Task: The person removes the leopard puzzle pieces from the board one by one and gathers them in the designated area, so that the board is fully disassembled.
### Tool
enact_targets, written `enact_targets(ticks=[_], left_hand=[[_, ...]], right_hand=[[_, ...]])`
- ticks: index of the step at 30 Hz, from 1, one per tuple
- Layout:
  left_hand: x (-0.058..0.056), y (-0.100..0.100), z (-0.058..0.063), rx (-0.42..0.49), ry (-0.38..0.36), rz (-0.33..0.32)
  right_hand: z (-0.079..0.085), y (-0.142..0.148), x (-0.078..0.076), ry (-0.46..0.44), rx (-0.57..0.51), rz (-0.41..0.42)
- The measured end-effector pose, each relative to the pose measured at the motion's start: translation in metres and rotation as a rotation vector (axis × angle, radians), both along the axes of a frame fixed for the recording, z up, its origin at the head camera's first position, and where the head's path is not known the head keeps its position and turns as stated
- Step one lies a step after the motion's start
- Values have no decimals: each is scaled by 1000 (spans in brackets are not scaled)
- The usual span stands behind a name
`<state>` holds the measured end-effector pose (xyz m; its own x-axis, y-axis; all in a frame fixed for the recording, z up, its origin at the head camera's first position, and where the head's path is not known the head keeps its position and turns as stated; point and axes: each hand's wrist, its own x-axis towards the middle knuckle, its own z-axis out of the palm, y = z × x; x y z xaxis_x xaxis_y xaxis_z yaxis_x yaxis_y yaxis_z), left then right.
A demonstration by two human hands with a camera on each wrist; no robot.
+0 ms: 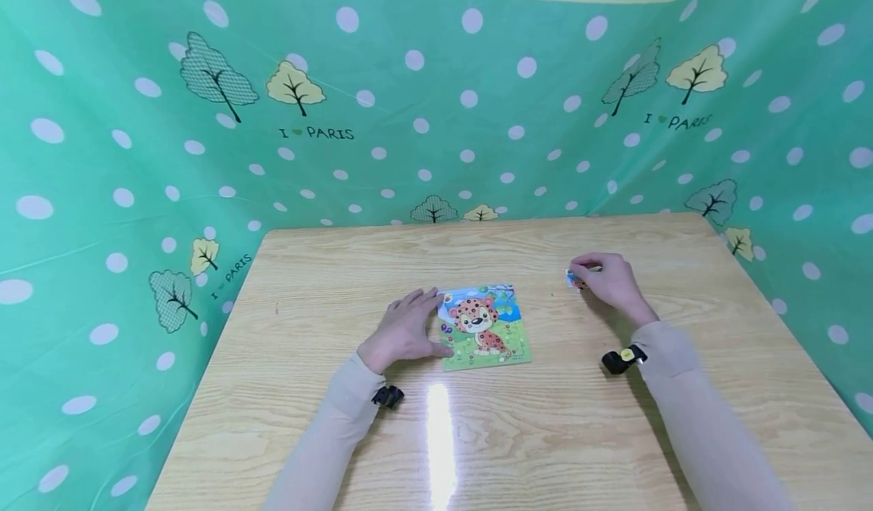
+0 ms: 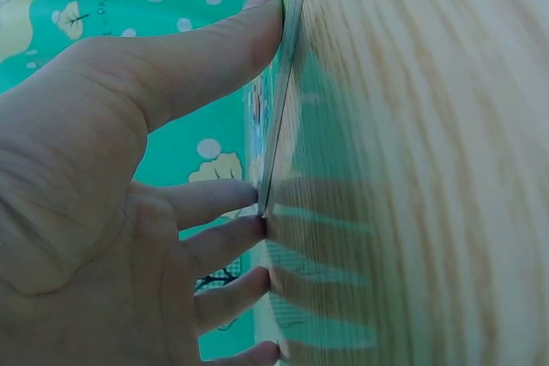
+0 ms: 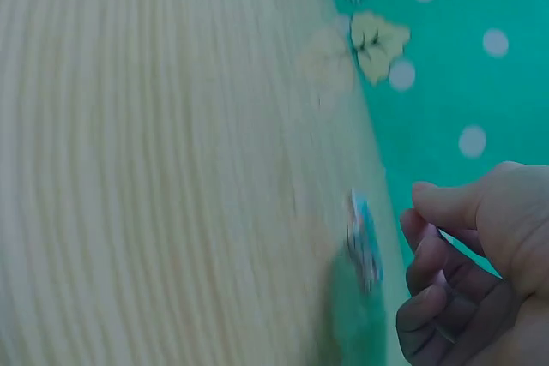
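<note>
- The left hand (image 1: 407, 327) is spread wide at the left side of a square picture board (image 1: 480, 329); its thumb reaches the board's near-left part and its index finger the far-left corner.
- In the left wrist view the thumb lies against the board's edge, and the other fingers stand apart from one another, their tips down at the counter (image 1: 327, 299).
- The board lies flat on the counter, near the middle, between the two hands; it shows a spotted leopard cub sitting on green grass under a blue sky.
- The right hand (image 1: 614, 280) is over the counter to the right of the board, its fingers curled and its thumb brought close to the index finger, so the gap is narrow.
- A small printed piece (image 1: 571, 278) is just by the right fingertips, well apart from the board; the right wrist view is blurred, so I cannot tell whether the fingers hold anything.
- Pale sleeves cover both forearms, and a black wrist device sits at each wrist, the right one (image 1: 621, 359) with a yellow spot.
- A green cloth (image 1: 409, 117) with white dots, trees and "I PARIS" lettering stands behind the counter and along its sides.
- A bright streak of light (image 1: 441, 443) shines on the wood in front of the board.
</note>
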<state>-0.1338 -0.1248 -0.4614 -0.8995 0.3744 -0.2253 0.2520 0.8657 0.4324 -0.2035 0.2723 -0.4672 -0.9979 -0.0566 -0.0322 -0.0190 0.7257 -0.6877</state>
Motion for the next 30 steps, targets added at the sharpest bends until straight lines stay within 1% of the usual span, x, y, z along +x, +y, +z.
enact_targets(ticks=[3, 8, 12, 18, 23, 30], left_hand=[[1, 0, 1, 2, 2, 2], [2, 0, 1, 3, 0, 2], [1, 0, 0, 7, -1, 2], [1, -1, -1, 7, 4, -8], [1, 0, -1, 3, 4, -4], [2, 1, -1, 13, -4, 16]], right_hand=[[0, -14, 0, 25, -6, 39], [-2, -36, 1, 16, -30, 84], [-3, -50, 3, 8, -40, 97], [-6, -70, 6, 2, -28, 128], [-7, -85, 9, -3, -12, 152], [-8, -105, 14, 18, -60, 184]])
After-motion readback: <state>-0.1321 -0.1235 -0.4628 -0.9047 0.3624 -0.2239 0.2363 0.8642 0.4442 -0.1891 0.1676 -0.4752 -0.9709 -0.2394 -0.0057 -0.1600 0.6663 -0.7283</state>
